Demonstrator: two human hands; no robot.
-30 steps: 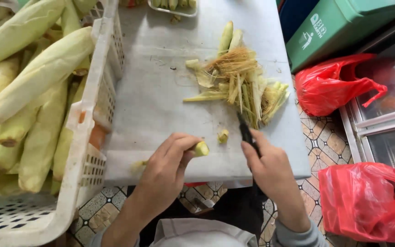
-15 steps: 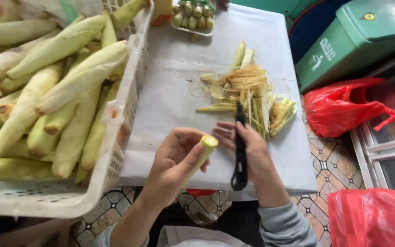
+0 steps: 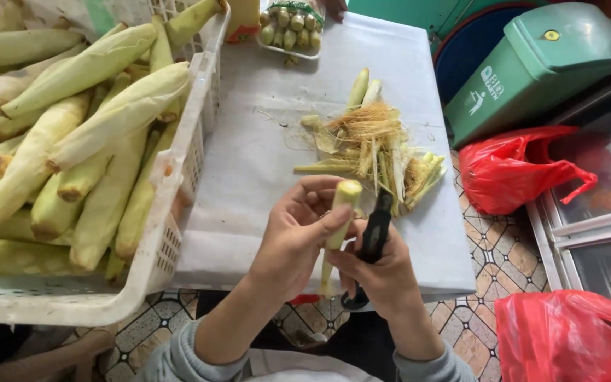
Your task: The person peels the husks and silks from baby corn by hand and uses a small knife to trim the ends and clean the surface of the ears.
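My left hand (image 3: pixel 297 237) grips a slim pale-green baby corn ear (image 3: pixel 341 212), held upright with its cut end up, above the near edge of the white table (image 3: pixel 249 163). My right hand (image 3: pixel 383 272) is against the ear's lower part and holds a black-handled knife (image 3: pixel 370 244) along it, blade pointing away from me. A heap of stripped husks and corn silk (image 3: pixel 376 152) lies on the table just beyond both hands.
A white plastic crate (image 3: pixel 171 212) full of unhusked baby corn (image 3: pixel 72 141) stands at the left. A tray of peeled corn (image 3: pixel 291 28) sits at the far edge. At the right are a green bin (image 3: pixel 532 64) and red plastic bags (image 3: pixel 525 170).
Both hands have lifted off the table toward me. The left hand has turned the corn ear upright, and the right hand has brought the knife in against it.
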